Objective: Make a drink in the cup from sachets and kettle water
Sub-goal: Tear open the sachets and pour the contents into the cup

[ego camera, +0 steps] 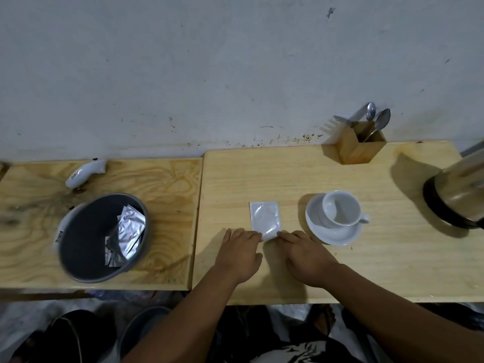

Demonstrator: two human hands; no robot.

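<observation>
Your left hand (241, 254) and right hand (305, 254) each seem to pinch a near corner of the sachet (265, 220), which lies flat, long axis pointing away, just left of the cup (340, 209).

Sachet (265, 219) left of cup (339, 209) on saucer (330, 235); kettle (457, 197) far right.

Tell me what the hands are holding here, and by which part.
Both hands, left hand and right hand, pinch the white sachet at its near edge, one at each corner; it lies flat on the table.
</observation>
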